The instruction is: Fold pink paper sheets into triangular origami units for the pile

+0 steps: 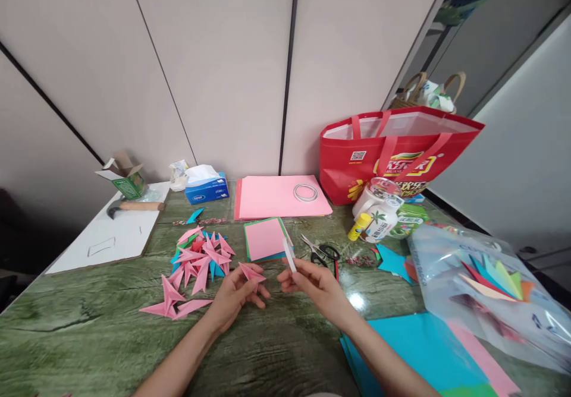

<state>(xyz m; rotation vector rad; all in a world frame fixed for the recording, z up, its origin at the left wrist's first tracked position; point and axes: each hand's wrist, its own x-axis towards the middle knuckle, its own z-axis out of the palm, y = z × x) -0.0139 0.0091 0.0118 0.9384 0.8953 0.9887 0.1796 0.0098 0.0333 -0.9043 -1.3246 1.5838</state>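
Note:
My left hand is closed on a pink folded paper piece, pointed at its ends. Between the thumb and fingers of my right hand is a thin white stick, held upright and tilted left; its kind is unclear. The two hands are apart, over the front of the table. Left of them lies a heap of folded paper pieces, mostly pink with some blue, green and red. Small square sheets, pink on top, lie just beyond my hands. Black-handled scissors rest open-bladed beside my right hand.
Large pink sheets carry a ring. Around the table stand a tissue box, a red bag, a white bottle and a yellow glue stick. A hammer lies left; blue sheets lie under my right forearm.

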